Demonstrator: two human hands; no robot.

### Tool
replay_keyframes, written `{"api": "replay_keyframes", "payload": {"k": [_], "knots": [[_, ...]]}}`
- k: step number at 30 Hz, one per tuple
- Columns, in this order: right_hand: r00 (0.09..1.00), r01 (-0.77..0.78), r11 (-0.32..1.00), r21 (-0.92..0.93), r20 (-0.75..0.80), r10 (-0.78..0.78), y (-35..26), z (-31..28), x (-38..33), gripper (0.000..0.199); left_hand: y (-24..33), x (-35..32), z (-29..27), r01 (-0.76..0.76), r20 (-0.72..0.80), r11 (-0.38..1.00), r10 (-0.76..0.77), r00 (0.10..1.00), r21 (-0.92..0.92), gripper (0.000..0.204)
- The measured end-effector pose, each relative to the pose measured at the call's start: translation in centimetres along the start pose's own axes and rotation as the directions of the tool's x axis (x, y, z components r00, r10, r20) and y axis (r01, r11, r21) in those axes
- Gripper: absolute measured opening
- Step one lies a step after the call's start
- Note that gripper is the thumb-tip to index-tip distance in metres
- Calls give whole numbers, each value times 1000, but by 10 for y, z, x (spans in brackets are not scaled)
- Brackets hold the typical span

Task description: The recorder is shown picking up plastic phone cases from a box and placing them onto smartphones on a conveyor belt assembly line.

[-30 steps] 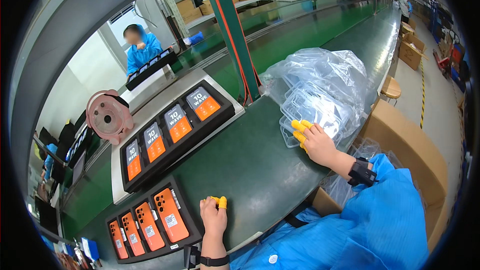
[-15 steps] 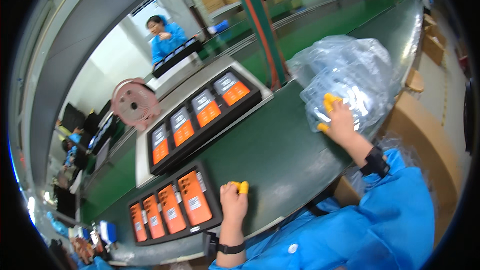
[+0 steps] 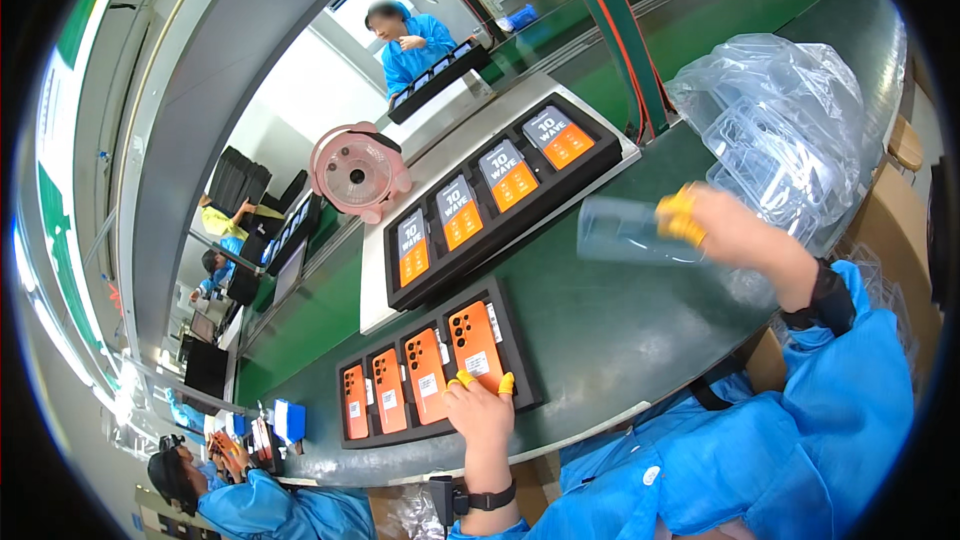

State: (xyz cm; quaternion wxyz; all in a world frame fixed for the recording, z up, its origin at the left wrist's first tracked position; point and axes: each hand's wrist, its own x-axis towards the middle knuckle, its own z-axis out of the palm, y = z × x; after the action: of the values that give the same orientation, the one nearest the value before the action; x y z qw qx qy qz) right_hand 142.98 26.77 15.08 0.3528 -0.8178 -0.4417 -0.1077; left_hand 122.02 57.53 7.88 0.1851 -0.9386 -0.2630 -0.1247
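Note:
My right hand (image 3: pixel 722 228), yellow cots on its fingertips, pinches a clear plastic piece (image 3: pixel 618 230). That piece is long, thin and smeared by motion, held above the green work surface. At the lower end of the rightmost orange phone (image 3: pixel 474 338) is my left hand (image 3: pixel 482 412), its yellow-capped fingertips closed about the phone's edges. The phone lies back up in a black foam tray (image 3: pixel 522 380), in a row with several like it, each with a white label. Beyond my right hand, more clear plastic pieces (image 3: pixel 765 155) lie in a clear bag (image 3: pixel 800 70).
A second black tray (image 3: pixel 605 155) with several grey-and-orange-faced phones rests on a white board (image 3: pixel 377 290). Behind stand a pink fan (image 3: pixel 355 175) and a green post (image 3: pixel 615 30). A co-worker in blue (image 3: pixel 415 50) sits across; another (image 3: pixel 270 505) is at lower left.
My right hand has come away from the bag, bringing a clear plastic piece leftward. My left hand has moved from beside the tray onto the rightmost orange phone. The view has shifted.

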Motion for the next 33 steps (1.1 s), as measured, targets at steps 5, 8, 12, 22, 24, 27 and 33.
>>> {"api": "replay_keyframes", "payload": {"k": [5,8,12,22,24,27,33], "knots": [[897,111,984,136,414,-158,24,83,-4,21,4,12,-7,-76,154,997,74,985,11,56],[930,109,986,127,338,-146,13,81,1,23,8,8,6,-31,85,997,38,996,-74,57],[949,78,962,260,275,-151,25,92,-2,26,20,14,0,41,113,989,-25,993,-140,60],[962,147,980,134,209,-173,27,92,-8,19,-3,42,14,424,367,177,-281,886,-888,39],[965,156,980,123,194,-178,31,97,-10,20,-8,55,11,484,436,194,-243,866,-853,34],[984,133,985,107,104,-144,25,86,-7,23,-9,59,-21,511,533,-204,-71,843,-835,31],[996,-70,674,735,11,92,-35,99,-6,43,53,31,-32,83,55,-382,83,995,-920,34]]}}
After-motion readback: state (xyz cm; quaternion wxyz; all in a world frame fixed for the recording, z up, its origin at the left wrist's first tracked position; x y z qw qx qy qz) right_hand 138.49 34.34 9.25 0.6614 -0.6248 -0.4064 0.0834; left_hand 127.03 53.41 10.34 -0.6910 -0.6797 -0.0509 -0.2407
